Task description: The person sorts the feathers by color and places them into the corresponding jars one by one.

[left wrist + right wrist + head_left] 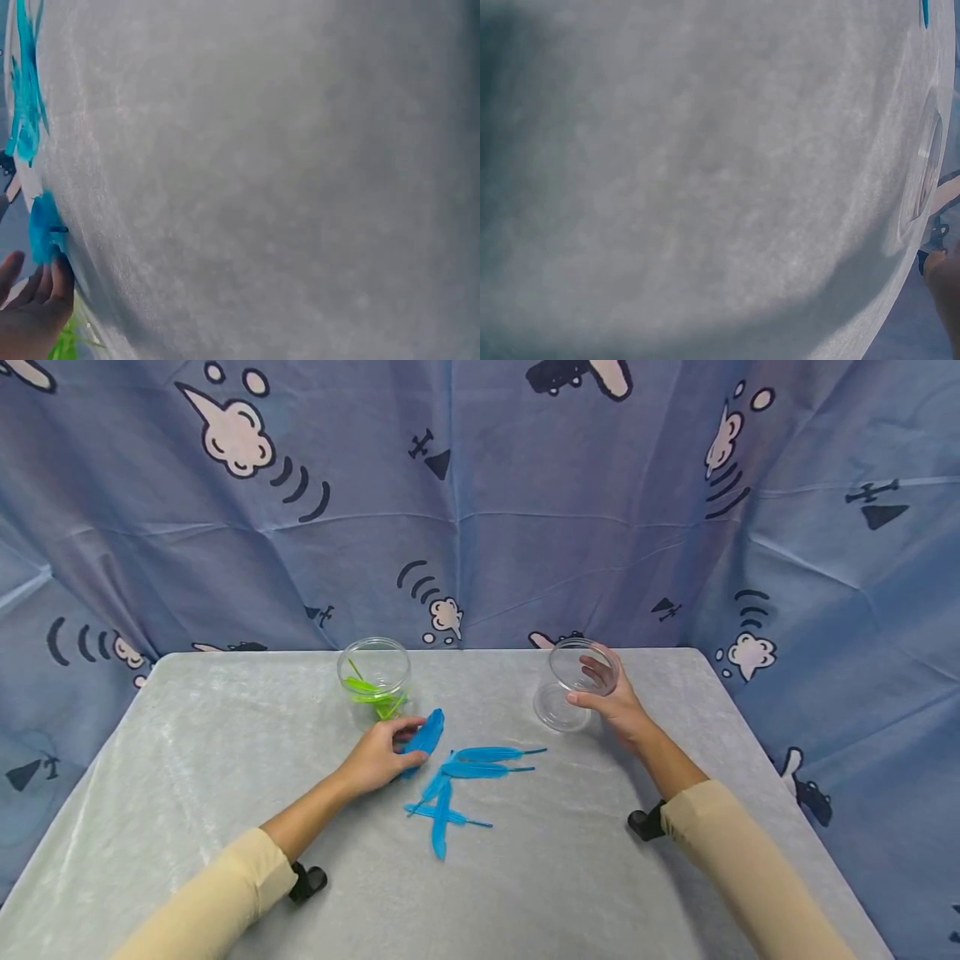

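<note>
My left hand (380, 755) holds a blue feather (426, 737) between thumb and fingers, just in front of a clear round jar (375, 652) with bright green feathers (371, 689) inside. In the left wrist view, a blue feather (46, 229) shows at the fingertips. Several loose blue feathers (480, 770) lie crossed on the table to the right of this hand. My right hand (618, 702) grips a second clear jar (561, 706) around its upper side, thumb in front and fingers seen through the plastic. No feathers show in that jar.
A pale grey cloth covers the table (540, 877). Behind it hangs a blue printed curtain (510, 560), close to the back edge and both jars. Black wrist mounts (307, 882) sit under both sleeves.
</note>
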Tool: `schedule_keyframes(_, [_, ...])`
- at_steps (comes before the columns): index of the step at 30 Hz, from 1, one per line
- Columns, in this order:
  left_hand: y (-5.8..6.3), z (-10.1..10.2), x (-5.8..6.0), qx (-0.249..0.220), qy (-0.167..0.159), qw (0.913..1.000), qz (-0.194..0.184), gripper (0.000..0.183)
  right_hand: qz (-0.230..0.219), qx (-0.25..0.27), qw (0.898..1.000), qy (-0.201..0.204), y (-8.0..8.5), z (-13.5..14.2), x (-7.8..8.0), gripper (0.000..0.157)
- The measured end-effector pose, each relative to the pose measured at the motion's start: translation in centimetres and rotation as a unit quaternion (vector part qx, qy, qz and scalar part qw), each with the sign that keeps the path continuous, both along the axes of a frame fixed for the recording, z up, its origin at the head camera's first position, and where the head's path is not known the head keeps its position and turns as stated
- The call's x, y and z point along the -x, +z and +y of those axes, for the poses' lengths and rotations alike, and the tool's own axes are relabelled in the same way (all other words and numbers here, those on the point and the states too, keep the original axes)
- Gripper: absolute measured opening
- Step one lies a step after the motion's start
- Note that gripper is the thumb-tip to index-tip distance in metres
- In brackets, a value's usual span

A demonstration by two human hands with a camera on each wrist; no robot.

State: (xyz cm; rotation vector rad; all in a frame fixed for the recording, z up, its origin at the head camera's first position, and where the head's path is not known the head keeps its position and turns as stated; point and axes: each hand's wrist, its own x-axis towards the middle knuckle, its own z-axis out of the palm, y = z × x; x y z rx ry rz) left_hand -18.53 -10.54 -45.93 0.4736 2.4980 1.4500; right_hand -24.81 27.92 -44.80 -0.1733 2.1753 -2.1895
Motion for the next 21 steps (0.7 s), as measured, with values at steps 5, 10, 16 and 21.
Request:
schedule_keyframes(5, [-0.2, 0.3, 0.2, 0.017, 0.007, 0.9994, 0.028, 0.045, -0.009, -0.009, 1.0, -0.001, 0.1, 0.1, 0.0, 0.095])
schedule_keyframes(10, [-0.5, 0.7, 0.1, 0.018, 0.03, 0.9987, 0.037, 0.037, -0.015, -0.017, 1.0, -0.001, 0.1, 0.0, 0.0, 0.095])
schedule_keyframes(16, [-0.1, 1.3, 0.0, 0.005, 0.052, 0.9972, 0.054, 0.025, -0.024, -0.035, 0.999, -0.001, 0.2, -0.1, 0.0, 0.097])
schedule_keyframes(21, [0.8, 2.4, 0.1, -0.042, 0.052, 0.995, 0.075, 0.016, -0.031, -0.044, 0.999, -0.006, 0.1, 0.2, 0.1, 0.098])
